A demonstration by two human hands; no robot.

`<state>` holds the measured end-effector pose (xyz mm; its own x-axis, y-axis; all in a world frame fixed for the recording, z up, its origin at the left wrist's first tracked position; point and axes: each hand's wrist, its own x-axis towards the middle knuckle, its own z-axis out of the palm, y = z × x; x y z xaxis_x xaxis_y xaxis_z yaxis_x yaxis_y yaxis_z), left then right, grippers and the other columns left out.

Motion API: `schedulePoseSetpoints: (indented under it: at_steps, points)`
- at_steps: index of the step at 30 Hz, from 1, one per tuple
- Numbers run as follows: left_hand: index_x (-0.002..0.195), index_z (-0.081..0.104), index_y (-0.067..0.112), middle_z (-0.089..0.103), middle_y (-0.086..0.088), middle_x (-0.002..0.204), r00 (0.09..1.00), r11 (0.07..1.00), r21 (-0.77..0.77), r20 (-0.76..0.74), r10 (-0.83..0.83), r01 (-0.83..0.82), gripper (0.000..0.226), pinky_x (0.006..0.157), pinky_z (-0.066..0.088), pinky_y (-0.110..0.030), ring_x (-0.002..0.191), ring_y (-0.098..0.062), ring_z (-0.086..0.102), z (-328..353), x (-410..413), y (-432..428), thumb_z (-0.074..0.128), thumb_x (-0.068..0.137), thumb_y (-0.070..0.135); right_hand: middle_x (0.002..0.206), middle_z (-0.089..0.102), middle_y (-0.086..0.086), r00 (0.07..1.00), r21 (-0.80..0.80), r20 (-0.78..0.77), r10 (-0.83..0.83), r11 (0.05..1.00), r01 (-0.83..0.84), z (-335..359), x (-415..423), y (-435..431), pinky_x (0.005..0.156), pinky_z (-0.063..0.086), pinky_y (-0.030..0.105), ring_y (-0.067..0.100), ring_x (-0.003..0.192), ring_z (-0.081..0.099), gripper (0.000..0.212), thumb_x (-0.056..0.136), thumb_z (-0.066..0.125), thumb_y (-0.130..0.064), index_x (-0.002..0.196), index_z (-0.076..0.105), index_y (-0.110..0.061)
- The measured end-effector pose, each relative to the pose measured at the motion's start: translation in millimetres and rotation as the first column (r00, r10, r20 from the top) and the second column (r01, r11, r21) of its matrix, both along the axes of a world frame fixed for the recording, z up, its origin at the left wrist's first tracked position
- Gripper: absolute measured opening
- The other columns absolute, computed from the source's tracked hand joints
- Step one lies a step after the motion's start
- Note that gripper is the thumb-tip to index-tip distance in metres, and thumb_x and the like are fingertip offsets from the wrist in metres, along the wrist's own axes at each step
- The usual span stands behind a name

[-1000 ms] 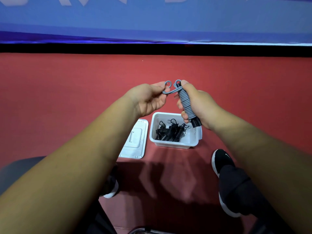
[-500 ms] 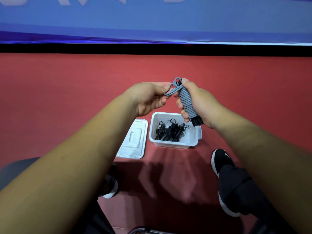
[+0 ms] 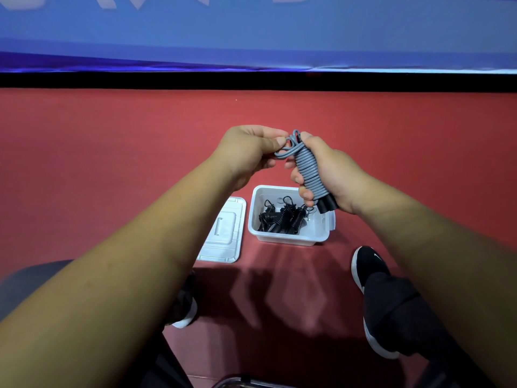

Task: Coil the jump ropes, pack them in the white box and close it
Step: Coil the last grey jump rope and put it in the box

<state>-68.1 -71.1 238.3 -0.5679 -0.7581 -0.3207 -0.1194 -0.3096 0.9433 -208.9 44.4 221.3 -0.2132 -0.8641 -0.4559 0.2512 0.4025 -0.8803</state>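
A grey jump rope (image 3: pixel 309 170) is wound in tight coils round its black handles, and my right hand (image 3: pixel 331 175) grips this bundle upright above the floor. My left hand (image 3: pixel 251 151) pinches the loose grey loop end at the bundle's top. Below them the open white box (image 3: pixel 321 236) stands on the red floor. Several coiled black jump ropes (image 3: pixel 281 218) lie inside it. The white lid (image 3: pixel 223 233) lies flat just left of the box.
My two feet in black shoes (image 3: pixel 369 264) rest on the red floor on either side, near the box. A black strip and a blue wall run along the far edge. A dark seat edge shows at the lower left.
My left hand has drawn the loose grey loop in against the top of the coil, so the end loops sit tighter together. The bundle has shifted slightly down and right.
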Motion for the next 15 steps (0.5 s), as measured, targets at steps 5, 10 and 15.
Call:
schedulePoseSetpoints:
  at_steps: [5, 10, 15]
  points:
    - [0.098, 0.075, 0.001, 0.075, -0.014, 0.080, 0.997, 0.997, -0.022, 0.044, 0.070, -0.069, 0.008, 0.052, 0.051, -0.023, 0.065, -0.019, 0.064, -0.5, -4.9, 5.3, 0.069, 0.094, -0.002, 0.069, 0.055, 0.006, 0.996, 0.013, -0.083, -0.028, 0.999, 0.030, -1.2, 1.4, -0.1, 0.050, 0.042, 0.032, 0.023, 0.046, 0.045, 0.063, 0.101, 0.048, -0.070, 0.097, 0.066, -0.009]
    - [0.099, 0.074, -0.001, 0.073, -0.013, 0.076, 0.993, 0.994, 0.019, 0.028, 0.112, -0.112, 0.007, 0.055, 0.055, -0.023, 0.063, -0.019, 0.063, 0.7, -6.6, 9.0, 0.068, 0.095, -0.001, 0.072, 0.058, 0.006, 0.990, 0.011, -0.131, -0.042, 0.999, 0.044, -1.7, 1.2, -1.6, 0.048, 0.044, 0.030, 0.024, 0.047, 0.046, 0.063, 0.101, 0.048, -0.069, 0.098, 0.067, -0.009]
    - [0.107, 0.073, -0.004, 0.073, -0.013, 0.075, 0.995, 0.995, 0.030, 0.002, 0.098, -0.098, 0.013, 0.058, 0.056, -0.023, 0.062, -0.017, 0.066, 2.0, -5.8, 10.8, 0.066, 0.095, -0.004, 0.077, 0.058, 0.007, 0.981, 0.018, -0.194, -0.028, 0.999, 0.032, -3.2, -0.8, -3.2, 0.048, 0.045, 0.030, 0.024, 0.049, 0.047, 0.059, 0.101, 0.047, -0.068, 0.100, 0.066, -0.013]
